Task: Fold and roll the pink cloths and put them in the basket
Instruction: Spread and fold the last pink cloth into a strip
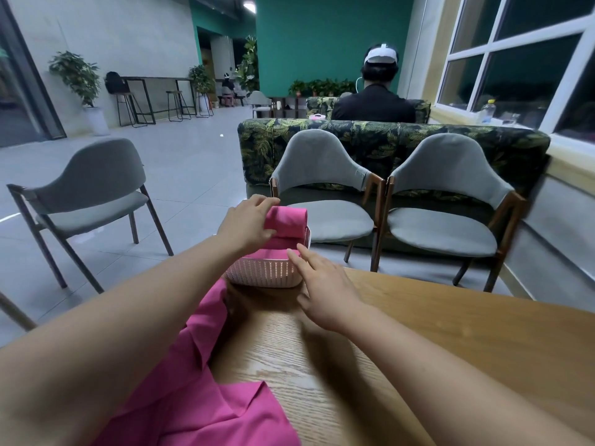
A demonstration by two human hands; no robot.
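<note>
A sofa (pixel 380 140) with a dark leaf print runs across the room; in front of it stand two grey chairs (pixel 325 217) side by side, then a wooden table (pixel 467 333), and a third grey chair (pixel 87 204) sits well to its left on the pale tiled floor (pixel 186 162). Behind the sofa a person in black (pixel 375 104) sits facing away before a teal wall (pixel 322 43) with plants (pixel 318 86) at its foot. To the sofa's right are white-framed windows (pixel 521 75), dark outside; far to its left, a high table (pixel 154 79) with stools (pixel 175 99) stands against a pale wall (pixel 112 33) beside a potted plant (pixel 75 75).
</note>
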